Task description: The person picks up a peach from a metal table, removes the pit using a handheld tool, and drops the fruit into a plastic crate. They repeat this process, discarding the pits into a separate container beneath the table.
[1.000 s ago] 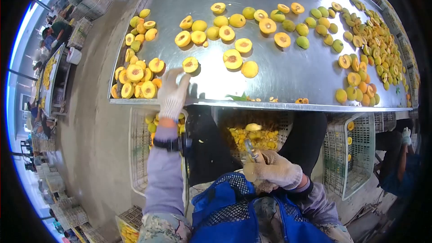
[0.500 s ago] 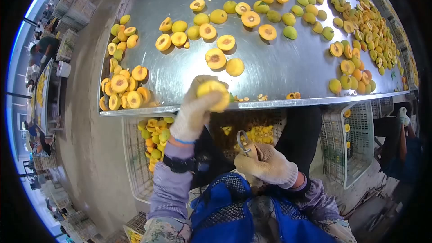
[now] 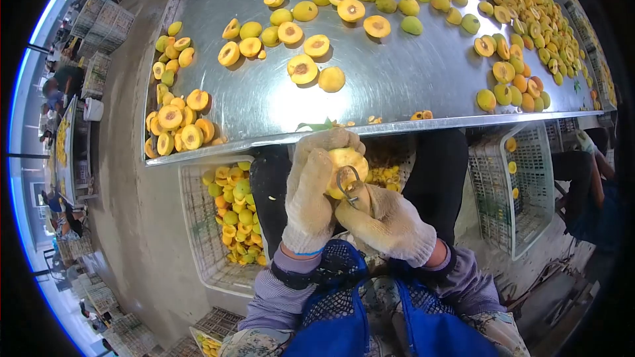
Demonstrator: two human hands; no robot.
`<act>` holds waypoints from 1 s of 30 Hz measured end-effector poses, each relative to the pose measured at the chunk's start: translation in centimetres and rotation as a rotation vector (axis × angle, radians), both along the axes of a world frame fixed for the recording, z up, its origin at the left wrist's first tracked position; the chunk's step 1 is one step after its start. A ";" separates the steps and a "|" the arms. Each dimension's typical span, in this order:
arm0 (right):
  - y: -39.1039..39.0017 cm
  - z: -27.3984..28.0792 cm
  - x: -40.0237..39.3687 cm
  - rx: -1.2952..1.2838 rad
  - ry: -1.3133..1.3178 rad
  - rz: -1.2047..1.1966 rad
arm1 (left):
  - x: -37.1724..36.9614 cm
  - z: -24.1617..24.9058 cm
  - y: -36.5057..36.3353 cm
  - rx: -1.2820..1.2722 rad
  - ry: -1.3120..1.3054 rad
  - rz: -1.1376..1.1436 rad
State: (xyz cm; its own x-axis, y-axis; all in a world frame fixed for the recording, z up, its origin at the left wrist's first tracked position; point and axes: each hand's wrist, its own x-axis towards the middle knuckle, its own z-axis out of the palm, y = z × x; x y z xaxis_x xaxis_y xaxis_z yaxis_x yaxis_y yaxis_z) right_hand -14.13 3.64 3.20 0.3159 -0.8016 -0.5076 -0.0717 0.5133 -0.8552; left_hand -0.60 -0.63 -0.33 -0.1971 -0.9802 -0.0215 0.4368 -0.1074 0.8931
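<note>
My gloved left hand [image 3: 314,185] holds a halved yellow fruit [image 3: 345,162] just below the table's front edge, its cut face turned up. In my gloved right hand [image 3: 390,221] is a small tool with a curved metal loop [image 3: 348,182], and the loop lies against the cut face of the fruit. Fingers of both hands hide part of the fruit and the tool's handle. Beyond them, halved fruits [image 3: 302,69] are scattered on the metal table [image 3: 264,119].
A crate [image 3: 198,238] of fruit halves stands at lower left, another crate [image 3: 529,192] at right. Yellow pieces [image 3: 383,177] lie below the table edge between my legs. A person's arm [image 3: 595,178] shows at far right. A fruit pile [image 3: 542,23] covers the table's right side.
My left hand has come down from the table edge with the fruit half, and my right hand has risen slightly. The tool's loop now meets the fruit. The view has shifted a little.
</note>
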 end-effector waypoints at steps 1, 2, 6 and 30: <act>0.4 -0.1 0.1 0.001 -0.002 -0.002 | -0.5 0.5 0.5 0.001 -0.002 -0.002; 0.9 -0.3 0.2 -0.039 0.001 -0.029 | -1.1 1.1 1.1 -0.050 -0.020 0.052; 1.4 0.1 -0.3 0.080 -0.286 -0.015 | -0.8 3.1 1.2 -0.113 -0.196 -0.019; 0.2 -0.7 -3.4 0.562 -0.708 0.569 | 1.3 0.9 -0.2 0.292 0.122 -0.085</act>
